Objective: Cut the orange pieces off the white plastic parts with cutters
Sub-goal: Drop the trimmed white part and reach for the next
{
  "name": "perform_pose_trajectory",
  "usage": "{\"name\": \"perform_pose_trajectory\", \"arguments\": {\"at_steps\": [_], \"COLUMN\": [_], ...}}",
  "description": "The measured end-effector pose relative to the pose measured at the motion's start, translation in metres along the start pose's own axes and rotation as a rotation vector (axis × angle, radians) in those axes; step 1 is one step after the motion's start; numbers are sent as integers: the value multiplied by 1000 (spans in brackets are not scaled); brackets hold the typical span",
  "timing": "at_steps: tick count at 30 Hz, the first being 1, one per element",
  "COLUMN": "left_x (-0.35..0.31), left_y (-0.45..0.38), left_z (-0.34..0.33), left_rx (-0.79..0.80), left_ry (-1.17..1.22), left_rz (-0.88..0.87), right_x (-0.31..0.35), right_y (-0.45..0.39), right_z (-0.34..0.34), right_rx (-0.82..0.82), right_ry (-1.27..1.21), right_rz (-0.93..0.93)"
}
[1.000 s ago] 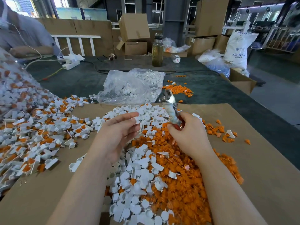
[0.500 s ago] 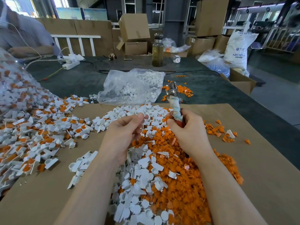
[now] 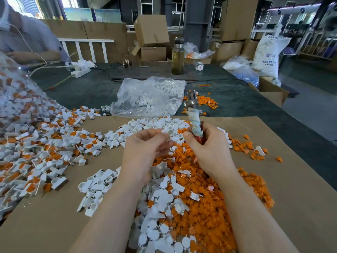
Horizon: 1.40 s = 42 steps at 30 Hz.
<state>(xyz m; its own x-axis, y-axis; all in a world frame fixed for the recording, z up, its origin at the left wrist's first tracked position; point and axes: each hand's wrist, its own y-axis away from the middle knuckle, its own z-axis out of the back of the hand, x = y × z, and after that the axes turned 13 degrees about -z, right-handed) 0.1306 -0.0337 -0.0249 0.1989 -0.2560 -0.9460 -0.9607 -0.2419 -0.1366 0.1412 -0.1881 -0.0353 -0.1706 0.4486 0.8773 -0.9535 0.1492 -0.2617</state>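
Raised upright now, cutters [image 3: 193, 114] in right hand [image 3: 209, 150].

Printed sack at the far right

The white sack [image 3: 269, 55] standing far right beside the table carries blue print: "ABS RESIN" can be read near its top and again lower down under a small logo, with a smaller, blurred line beneath.

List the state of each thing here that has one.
left hand: pinching a white part
right hand: gripping the cutters, tip pointing up
plastic bag: lying open, white parts inside
bottle: upright, capped
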Motion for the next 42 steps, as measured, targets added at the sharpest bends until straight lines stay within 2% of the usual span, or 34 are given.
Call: {"name": "perform_pose_trajectory", "arguments": {"at_steps": [10, 15, 19, 30, 42], "left_x": [0, 0, 1, 2, 7], "left_y": [8, 10, 12, 14, 11], "left_z": [-11, -13, -15, -15, -17], "left_rx": [19, -13, -22, 12, -37], "left_ry": [6, -101, -246, -441, -517], "left_rz": [-37, -130, -219, -372, -376], "right_x": [2, 4, 4, 3, 4], "right_y": [3, 5, 6, 5, 2], "right_z": [-7, -8, -8, -9, -7], "right_rx": [-122, -168, -162, -112, -13], "right_ry": [81, 103, 92, 83, 201], "right_rz": [69, 112, 110, 97, 49]}}
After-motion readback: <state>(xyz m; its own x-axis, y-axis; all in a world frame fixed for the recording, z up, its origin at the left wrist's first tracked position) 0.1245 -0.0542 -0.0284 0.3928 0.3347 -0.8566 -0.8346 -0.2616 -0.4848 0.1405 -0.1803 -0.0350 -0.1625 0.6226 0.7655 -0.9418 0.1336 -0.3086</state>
